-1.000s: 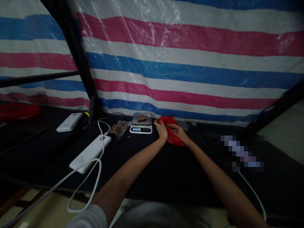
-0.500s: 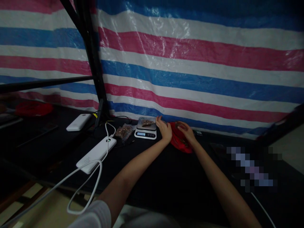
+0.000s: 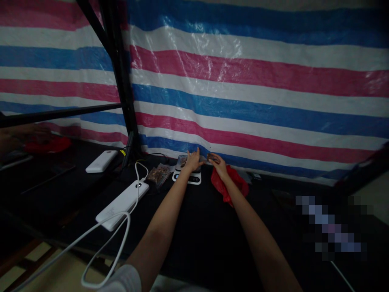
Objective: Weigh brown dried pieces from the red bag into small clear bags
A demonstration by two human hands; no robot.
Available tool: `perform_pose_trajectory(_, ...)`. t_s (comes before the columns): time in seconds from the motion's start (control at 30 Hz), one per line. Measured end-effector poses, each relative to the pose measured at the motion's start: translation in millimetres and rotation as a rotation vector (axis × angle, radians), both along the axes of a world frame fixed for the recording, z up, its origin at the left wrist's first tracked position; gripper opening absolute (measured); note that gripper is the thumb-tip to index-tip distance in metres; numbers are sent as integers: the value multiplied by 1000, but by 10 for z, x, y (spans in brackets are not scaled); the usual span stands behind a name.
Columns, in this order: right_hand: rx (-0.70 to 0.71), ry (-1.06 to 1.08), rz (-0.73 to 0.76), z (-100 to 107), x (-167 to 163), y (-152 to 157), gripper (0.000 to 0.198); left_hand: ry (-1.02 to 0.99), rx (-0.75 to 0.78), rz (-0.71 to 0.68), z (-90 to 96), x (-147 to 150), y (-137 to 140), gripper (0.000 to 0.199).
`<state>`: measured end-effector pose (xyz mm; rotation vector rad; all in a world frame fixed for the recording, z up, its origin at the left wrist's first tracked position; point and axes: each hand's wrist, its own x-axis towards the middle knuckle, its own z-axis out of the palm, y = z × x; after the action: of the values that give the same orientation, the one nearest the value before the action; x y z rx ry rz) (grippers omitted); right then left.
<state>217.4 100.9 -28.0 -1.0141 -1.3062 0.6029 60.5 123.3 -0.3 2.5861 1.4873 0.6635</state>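
My left hand (image 3: 193, 161) reaches over the white digital scale (image 3: 196, 179), fingers spread, covering part of it. Beneath the hand a clear plastic bag (image 3: 182, 159) with brown bits in it lies on the scale's pan; whether the fingers touch the bag I cannot tell. Just to the right, my right hand (image 3: 219, 165) pinches some small brown pieces (image 3: 209, 157) near the bag's right end. Below the right wrist lies a red bag (image 3: 220, 185), partly hidden by the forearm. Left of the scale rests a second clear bag (image 3: 159, 174) filled with brown pieces.
A white power bank (image 3: 121, 205) with a looping white cable (image 3: 129, 227) lies on the black table at left, a smaller white block (image 3: 101, 161) behind it. A black metal post (image 3: 123, 89) rises there. Striped sheeting (image 3: 243, 97) hangs behind. A co-worker's hand (image 3: 28, 132) is at far left.
My left hand has moved left over the scale, fingers spreading. My right hand has come out of the red bag and moved left towards the scale with brown pieces. A co-worker's hand has come over another red bag.
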Motion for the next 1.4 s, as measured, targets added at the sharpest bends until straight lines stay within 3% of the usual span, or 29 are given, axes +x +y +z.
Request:
perform_pose_trajectory(0.1,-2,-31,11,-9,16,-42,43,84,14,31,142,-39,-33,73)
perform_pose_trajectory(0.2,-28,-67,37,18,10,-80,43,119,-73,18,224,-133,2,70)
perform_pose_trajectory(0.33,-44,-81,67,33,-23,-116,43,60,-191,-77,208,-258,85,66)
perform_pose_trajectory(0.53,-52,-175,94,86,-17,-152,39,-33,-165,-139,211,-273,118,41)
perform_pose_trajectory(0.67,-44,-376,142,291,48,-192,37,-223,-346,-362,242,-244,117,40)
perform_pose_trajectory(0.87,21,-787,58,697,102,-330,38,-397,-461,-505,298,-186,68,38)
perform_pose_trajectory(1.1,118,-1196,-157,1004,58,-587,39,-564,-476,-570,417,-165,-63,38)
perform_pose_trajectory(1.4,249,-1493,-264,1186,-249,-741,28,-656,-516,-530,429,-187,-107,29)
